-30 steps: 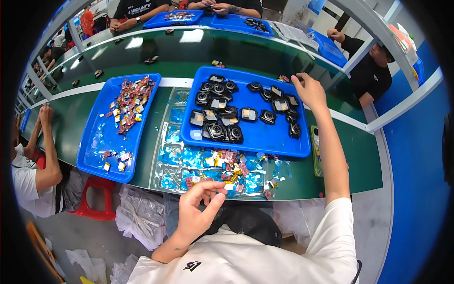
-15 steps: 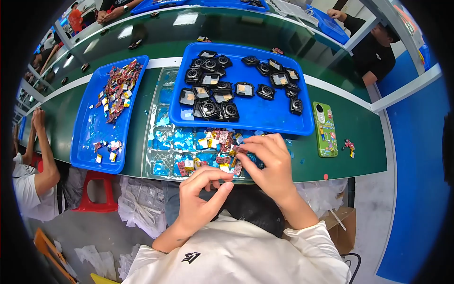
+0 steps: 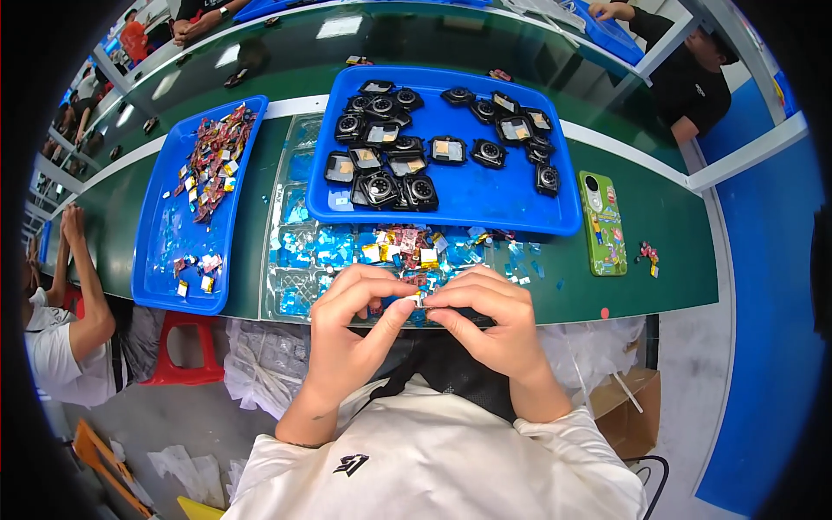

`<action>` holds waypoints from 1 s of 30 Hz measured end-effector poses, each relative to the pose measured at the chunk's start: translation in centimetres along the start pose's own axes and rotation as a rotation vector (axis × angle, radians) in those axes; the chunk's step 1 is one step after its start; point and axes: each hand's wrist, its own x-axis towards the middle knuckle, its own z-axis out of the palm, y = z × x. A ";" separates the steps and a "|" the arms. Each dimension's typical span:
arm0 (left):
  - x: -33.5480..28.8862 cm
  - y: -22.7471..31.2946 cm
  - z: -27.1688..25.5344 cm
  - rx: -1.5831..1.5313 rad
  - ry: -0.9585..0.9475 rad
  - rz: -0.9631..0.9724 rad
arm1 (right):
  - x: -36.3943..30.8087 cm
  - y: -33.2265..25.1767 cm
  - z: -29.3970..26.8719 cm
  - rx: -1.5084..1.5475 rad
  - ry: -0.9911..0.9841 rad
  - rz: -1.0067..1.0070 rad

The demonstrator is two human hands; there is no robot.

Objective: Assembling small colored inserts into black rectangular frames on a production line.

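My left hand (image 3: 351,325) and my right hand (image 3: 490,316) meet at the near edge of the green table, fingertips pinched together on a small pale part (image 3: 418,301). Just beyond them lies a clear plastic tray (image 3: 295,260) holding several small blue, red and yellow pieces (image 3: 403,245). Farther off sits a large blue tray (image 3: 511,204) carrying several black round and square parts (image 3: 386,186).
A second blue tray (image 3: 165,260) on the left holds several small red pieces (image 3: 212,156). A green phone (image 3: 601,221) lies on the table at right, with tiny scraps (image 3: 647,256) beyond it. Other people sit at left and far right. A red stool (image 3: 186,351) stands below.
My right hand came back from the far blue tray to the near edge and joined my left hand. Both now pinch the small part. The view has tilted down toward the table.
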 end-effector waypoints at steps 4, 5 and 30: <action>-0.4 -1.0 -0.5 -0.059 -0.083 -0.059 | -0.2 -0.1 0.0 -0.017 0.016 -0.040; -0.4 -0.8 -0.5 -0.068 -0.095 -0.072 | -0.3 -0.1 -0.1 -0.019 0.009 -0.047; -2.6 -0.7 1.5 -0.482 -0.002 -0.324 | -1.1 0.1 -1.0 0.252 0.005 0.191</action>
